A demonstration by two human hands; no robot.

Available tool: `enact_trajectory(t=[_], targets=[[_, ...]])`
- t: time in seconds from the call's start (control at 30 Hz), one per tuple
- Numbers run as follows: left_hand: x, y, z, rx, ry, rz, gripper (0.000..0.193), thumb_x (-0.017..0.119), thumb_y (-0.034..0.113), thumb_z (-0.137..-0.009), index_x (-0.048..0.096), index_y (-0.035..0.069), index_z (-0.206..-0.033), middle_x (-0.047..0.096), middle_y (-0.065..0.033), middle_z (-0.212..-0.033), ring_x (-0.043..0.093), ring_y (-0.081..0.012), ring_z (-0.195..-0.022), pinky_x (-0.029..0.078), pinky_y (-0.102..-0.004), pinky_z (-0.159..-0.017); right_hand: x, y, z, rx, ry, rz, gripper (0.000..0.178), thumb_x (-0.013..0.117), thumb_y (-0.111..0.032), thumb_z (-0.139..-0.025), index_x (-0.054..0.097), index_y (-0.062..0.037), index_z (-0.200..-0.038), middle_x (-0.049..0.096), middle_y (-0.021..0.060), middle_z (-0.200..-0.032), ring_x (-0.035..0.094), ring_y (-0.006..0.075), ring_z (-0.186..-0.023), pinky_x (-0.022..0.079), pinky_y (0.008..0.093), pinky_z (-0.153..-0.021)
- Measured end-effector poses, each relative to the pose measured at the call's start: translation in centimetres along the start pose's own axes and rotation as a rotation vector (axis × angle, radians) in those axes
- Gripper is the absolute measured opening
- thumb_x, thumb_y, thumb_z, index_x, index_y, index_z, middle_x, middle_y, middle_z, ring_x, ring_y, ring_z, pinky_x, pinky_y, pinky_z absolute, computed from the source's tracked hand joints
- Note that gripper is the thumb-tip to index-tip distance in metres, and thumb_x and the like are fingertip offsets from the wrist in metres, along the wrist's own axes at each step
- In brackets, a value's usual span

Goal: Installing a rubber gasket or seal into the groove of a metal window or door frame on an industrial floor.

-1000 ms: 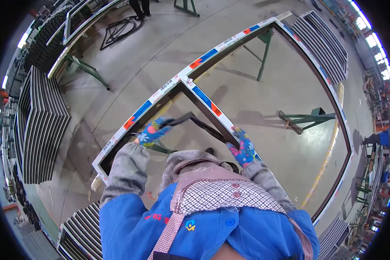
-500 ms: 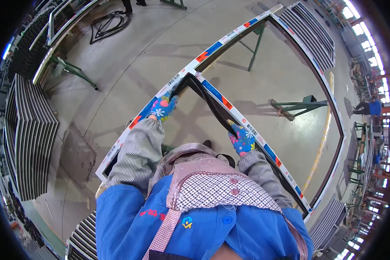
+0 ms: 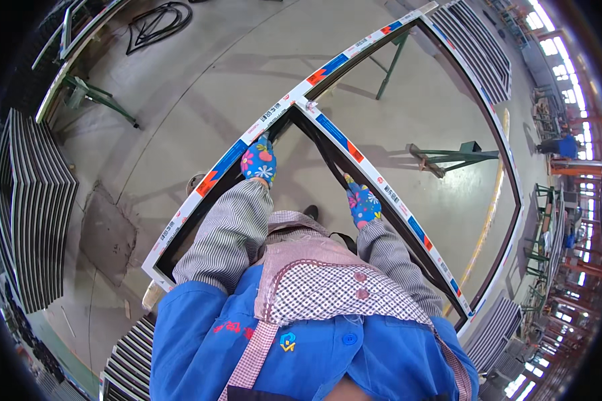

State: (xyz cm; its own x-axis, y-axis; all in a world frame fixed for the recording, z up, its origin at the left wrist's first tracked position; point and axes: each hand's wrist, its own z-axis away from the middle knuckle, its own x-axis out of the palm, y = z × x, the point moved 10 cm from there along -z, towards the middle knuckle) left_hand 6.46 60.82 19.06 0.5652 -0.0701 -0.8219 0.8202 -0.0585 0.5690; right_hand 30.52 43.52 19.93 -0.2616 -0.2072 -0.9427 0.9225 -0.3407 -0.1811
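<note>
A large white frame [image 3: 251,136] with blue and orange protective film stretches across in front of me, divided by a crossbar [image 3: 338,138]. A black rubber strip [image 3: 322,148] runs from the corner where crossbar and side rail meet, hanging loosely beside the crossbar. My right hand [image 3: 363,202], in a blue flowered glove, pinches this strip at the crossbar's inner side. My left hand [image 3: 259,159], gloved alike, is closed at the inner edge of the left rail, its fingertips on the strip below the corner. Its fingertips are partly hidden.
Green trestles [image 3: 458,160] stand under and beyond the frame. Stacks of striped profiles [image 3: 33,214] lie at the left, with more [image 3: 475,50] at the far right. A coiled black strip [image 3: 157,27] rests on the floor. Another person [image 3: 560,146] is at the far right.
My left hand has turned more upright and shifted slightly right along the left rail. My right hand has moved a little left, off the crossbar's face, drawing the strip straighter.
</note>
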Motion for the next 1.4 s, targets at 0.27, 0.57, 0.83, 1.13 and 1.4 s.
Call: enact_trajectory(t=[0.27,0.57,0.83,1.13,1.4], targets=[[-0.7,7.1,3.5,0.42,0.329,0.034,0.029,0.049,0.014,-0.086,0.055,0.009,-0.114,0.063,-0.0148,-0.098,0.062,-0.0318,-0.086,0.051,-0.035,-0.074,0.6,1.8,-1.6,0.097,0.124,0.006,0.045,0.042,-0.029,-0.092,0.035,-0.0304,-0.136,0.057,0.018,-0.1,0.06,0.0324,-0.084,0.049,0.0461,-0.071],[16.0,8.2,4.2,-0.598,-0.625,1.336,0.024,0.053,0.019,-0.09,0.055,0.003,-0.108,0.065,-0.0099,-0.089,0.064,-0.0187,-0.063,0.052,-0.0284,-0.049,-0.6,1.4,-1.9,0.121,0.144,0.068,0.041,0.043,-0.03,-0.092,0.041,-0.0259,-0.133,0.059,0.0165,-0.1,0.061,0.0318,-0.085,0.049,0.0456,-0.072],[15.9,8.5,4.1,-0.519,-0.35,1.429,0.023,0.051,0.012,-0.09,0.053,-0.001,-0.109,0.064,-0.0111,-0.091,0.065,-0.0188,-0.064,0.055,-0.0257,-0.052,-7.7,-1.9,0.2,-0.118,0.487,0.107,0.056,0.068,-0.025,-0.074,0.05,-0.0116,-0.125,0.05,0.0124,-0.123,0.049,0.0311,-0.11,0.041,0.043,-0.089],[15.6,8.8,4.7,-0.563,-0.293,1.425,0.019,0.054,0.013,-0.089,0.058,0.0,-0.102,0.065,-0.0077,-0.08,0.061,-0.0138,-0.058,0.05,-0.0244,-0.049,-4.1,-1.0,-5.6,0.022,0.225,0.187,0.08,0.069,-0.033,-0.072,0.03,-0.0022,-0.135,0.046,0.0151,-0.12,0.05,0.0296,-0.106,0.039,0.0417,-0.089],[15.6,6.5,4.1,-0.518,-0.36,1.225,0.021,0.055,0.021,-0.089,0.058,0.003,-0.1,0.064,-0.0055,-0.076,0.058,-0.0118,-0.055,0.044,-0.0247,-0.048,-2.4,-2.8,-8.5,0.023,0.147,0.235,0.063,0.065,-0.03,-0.076,0.039,-0.0054,-0.128,0.056,0.0112,-0.103,0.056,0.0273,-0.095,0.046,0.0404,-0.077]])
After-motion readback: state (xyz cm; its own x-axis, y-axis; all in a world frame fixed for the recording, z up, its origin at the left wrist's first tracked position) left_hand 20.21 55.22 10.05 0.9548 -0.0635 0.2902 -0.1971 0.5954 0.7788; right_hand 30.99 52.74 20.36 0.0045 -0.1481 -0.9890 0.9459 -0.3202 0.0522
